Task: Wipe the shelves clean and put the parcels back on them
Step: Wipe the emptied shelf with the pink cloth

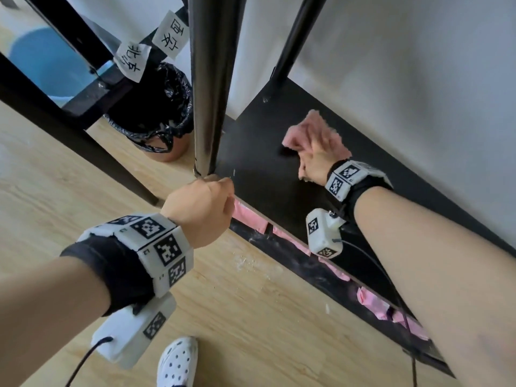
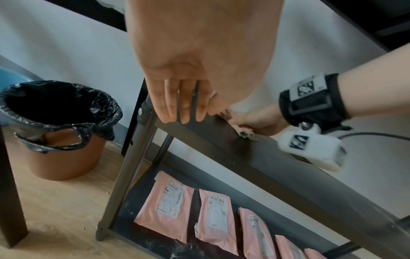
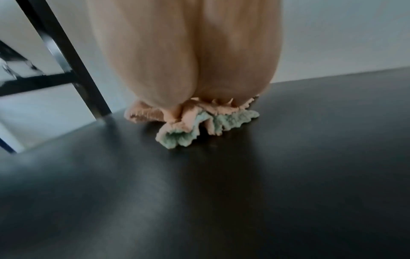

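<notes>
- Head view: the right hand (image 1: pixel 317 160) lies flat on a pink cloth (image 1: pixel 300 135) at about 1 o'clock from centre, pressing it onto the black shelf (image 1: pixel 265 169); its fingers are blurred but look spread over the fabric.
- The left hand (image 1: pixel 201 210) sits near centre with its fingers hooked over the shelf's front corner, touching the foot of the black post (image 1: pixel 208 93).
- Pink parcels (image 1: pixel 371 301) peek out from under the shelf's front edge, running toward 5 o'clock — they are on the lower level.
- At 11 o'clock stands a brown bin (image 1: pixel 164 135) lined with a black bag; a white perforated shoe (image 1: pixel 177 361) shows at 6 o'clock on the wooden floor (image 1: pixel 42 169).
- Left wrist view: the fingers (image 2: pixel 184 105) hang over the shelf edge (image 2: pixel 288 168), straight and close together, gripping nothing.
- At 3 o'clock the right hand (image 2: pixel 257 121) presses the cloth (image 2: pixel 246 134) down on the shelf top.
- At 6 o'clock a row of pink parcels (image 2: pixel 166 205) with white labels lies flat on the bottom shelf (image 2: pixel 128 208); the bin (image 2: pixel 64 126) is at 9 o'clock.
- Right wrist view: the palm (image 3: pixel 190 52) fills the top — fingers hidden, so their pose cannot be told here.
- The cloth (image 3: pixel 199 122), pink with a pale green underside, is bunched beneath the hand on the dark shelf surface (image 3: pixel 199 192).
</notes>
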{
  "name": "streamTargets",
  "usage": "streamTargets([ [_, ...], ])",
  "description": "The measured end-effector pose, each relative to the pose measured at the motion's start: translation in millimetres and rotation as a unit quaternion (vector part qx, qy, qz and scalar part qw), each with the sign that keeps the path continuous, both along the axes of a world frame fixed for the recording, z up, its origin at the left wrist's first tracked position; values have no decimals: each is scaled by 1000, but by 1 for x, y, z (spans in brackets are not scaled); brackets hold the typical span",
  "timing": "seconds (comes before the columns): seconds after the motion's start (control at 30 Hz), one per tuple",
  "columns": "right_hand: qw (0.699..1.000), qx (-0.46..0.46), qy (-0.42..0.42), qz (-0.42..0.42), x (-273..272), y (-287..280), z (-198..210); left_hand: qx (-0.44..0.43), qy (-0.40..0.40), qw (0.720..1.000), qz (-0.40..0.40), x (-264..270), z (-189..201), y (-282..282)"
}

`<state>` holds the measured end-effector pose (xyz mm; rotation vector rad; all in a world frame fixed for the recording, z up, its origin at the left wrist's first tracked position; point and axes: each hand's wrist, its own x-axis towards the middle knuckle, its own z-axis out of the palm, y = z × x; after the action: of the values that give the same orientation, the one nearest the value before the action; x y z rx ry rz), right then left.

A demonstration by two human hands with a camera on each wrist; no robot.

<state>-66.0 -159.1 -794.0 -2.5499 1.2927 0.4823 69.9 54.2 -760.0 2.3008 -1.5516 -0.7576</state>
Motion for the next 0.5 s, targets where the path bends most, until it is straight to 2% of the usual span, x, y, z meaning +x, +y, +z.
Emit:
streamTargets([
  [0.1, 994, 43, 16, -94, -23, 24, 11, 2, -2, 1000, -2, 3, 1, -6],
  [0.17, 989, 102, 26, -106, -22, 47, 11, 7, -10, 1000, -12, 0, 3, -10],
  [0.33, 985, 170, -16, -31, 9, 63, -1, 10, -34, 998, -56, -9, -3, -21],
  [0.43, 991, 129, -34, -4, 48, 40, -5, 5, -43, 998, -37, -11, -14, -23],
  [0.5, 995, 77, -43, 47, 65, 16, -5, -5, -33, 999, -17, -16, -19, -21],
])
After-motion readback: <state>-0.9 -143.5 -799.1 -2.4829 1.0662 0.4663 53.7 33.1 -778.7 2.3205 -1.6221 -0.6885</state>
